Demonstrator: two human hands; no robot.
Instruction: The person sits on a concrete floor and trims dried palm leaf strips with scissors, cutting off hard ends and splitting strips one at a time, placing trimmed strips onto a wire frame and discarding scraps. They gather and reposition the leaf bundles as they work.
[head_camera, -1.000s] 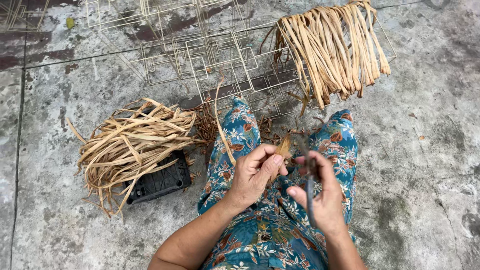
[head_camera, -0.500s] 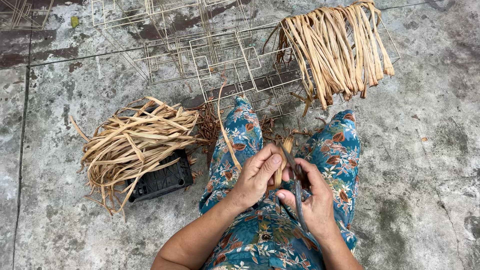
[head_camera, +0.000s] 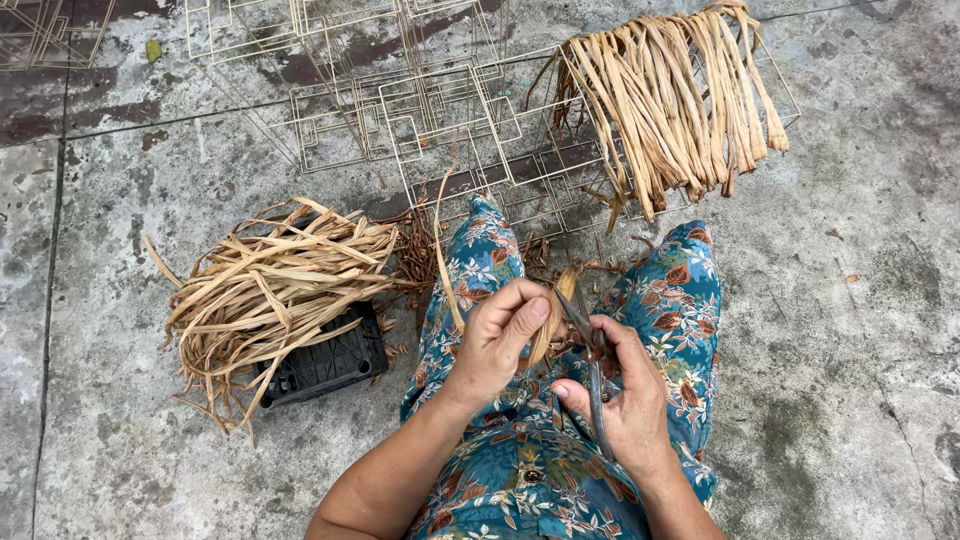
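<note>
The grey concrete floor (head_camera: 850, 380) is all around you. At 12 o'clock lie thin wire frames (head_camera: 420, 110). At 1 o'clock a big bundle of dry straw strips (head_camera: 670, 110) hangs over one frame. At 9 o'clock a loose pile of straw strips (head_camera: 270, 290) sits partly on a black plastic tray (head_camera: 325, 365).

In the middle, over your lap in the blue flowered cloth (head_camera: 480, 270), your left hand (head_camera: 495, 340) is closed around one straw strip (head_camera: 550, 315), pinching it with thumb and fingers. Your right hand (head_camera: 625, 400) is wrapped around the scissors (head_camera: 590, 370), blades touching the strip's end.

It looks like you are trimming this strip. Next, hold the strip still and squeeze the scissors shut, keeping your left fingertips away from the blades.
</note>
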